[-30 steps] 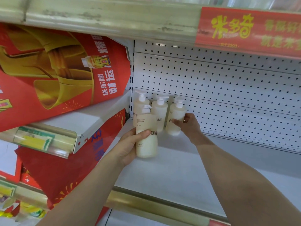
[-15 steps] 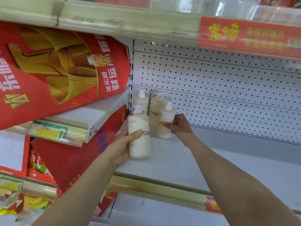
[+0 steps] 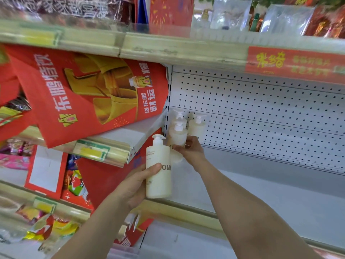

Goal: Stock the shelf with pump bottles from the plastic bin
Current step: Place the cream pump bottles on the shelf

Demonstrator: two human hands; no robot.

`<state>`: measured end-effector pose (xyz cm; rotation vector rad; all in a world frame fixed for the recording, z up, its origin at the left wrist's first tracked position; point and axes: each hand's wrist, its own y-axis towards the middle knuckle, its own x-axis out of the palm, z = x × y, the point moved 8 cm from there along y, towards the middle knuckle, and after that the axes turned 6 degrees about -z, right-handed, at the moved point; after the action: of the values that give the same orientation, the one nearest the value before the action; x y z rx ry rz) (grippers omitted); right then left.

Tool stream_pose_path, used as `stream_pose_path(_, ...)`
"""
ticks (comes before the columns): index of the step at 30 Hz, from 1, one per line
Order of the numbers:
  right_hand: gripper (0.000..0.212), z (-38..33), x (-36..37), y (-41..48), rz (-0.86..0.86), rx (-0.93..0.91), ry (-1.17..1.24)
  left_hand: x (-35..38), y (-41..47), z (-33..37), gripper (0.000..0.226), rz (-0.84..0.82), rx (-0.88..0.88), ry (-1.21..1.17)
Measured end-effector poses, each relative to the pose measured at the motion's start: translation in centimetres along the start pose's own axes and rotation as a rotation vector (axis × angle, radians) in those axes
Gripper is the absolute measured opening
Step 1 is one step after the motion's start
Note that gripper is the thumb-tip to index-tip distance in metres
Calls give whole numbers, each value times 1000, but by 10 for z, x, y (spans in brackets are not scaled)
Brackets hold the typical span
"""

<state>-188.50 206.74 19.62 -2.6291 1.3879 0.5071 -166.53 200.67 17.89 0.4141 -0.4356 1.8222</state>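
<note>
Shelf, back left corner: I see two back bottles standing side by side against the pegboard. My right grip pinches a third bottle just in front of them, fingers curled round its lower body; whether its base touches the shelf I cannot tell. My left grip wraps the lower half of a fourth bottle, upright, pump on top, held at the shelf's left front edge beside a red poster.

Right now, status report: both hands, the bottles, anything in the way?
Left grip holds one pump bottle at the shelf edge. Right grip holds second bottle before two back bottles. Red poster close on the left.
</note>
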Motion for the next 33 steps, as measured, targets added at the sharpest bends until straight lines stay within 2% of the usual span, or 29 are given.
stream_pose_path(2, 69, -3, 5, 3, -6, -2, -16, -3, -4, -1, 61, 9, 3, 1)
stream_pose_path(6, 66, -3, 11, 10, -5, 0, -12, -6, -8, -3, 68, 12, 11, -10)
stream_pose_path(10, 62, -5, 13, 13, 5, -8, -10, -9, -8, -3, 57, 17, 15, -9)
stream_pose_path(16, 62, -6, 15, 13, -5, 1, -10, -6, -5, -2, 55, 16, 21, 16)
stream_pose_path(21, 68, 0, 16, 14, -35, 62, -3, 2, -3, -3, 55, 5, 11, 42)
stream_pose_path(23, 77, 1, 12, 7, -36, 102, 44, 6, 0, -3, 56, 4, 8, 50)
stream_pose_path(25, 71, -7, 2, -7, -17, 107, 128, 12, 6, -4, 55, 13, 6, 53)
stream_pose_path(27, 57, -20, -5, -25, -107, 117, 235, 18, 16, -2, 54, 34, 12, 41)
stream_pose_path(31, 52, -39, -4, -59, -509, 91, 212, 34, 39, 2, 48, 33, 24, 34)
stream_pose_path(33, 44, -45, -14, -64, -529, 54, 142, 44, 50, 3, 41, -24, 37, 55)
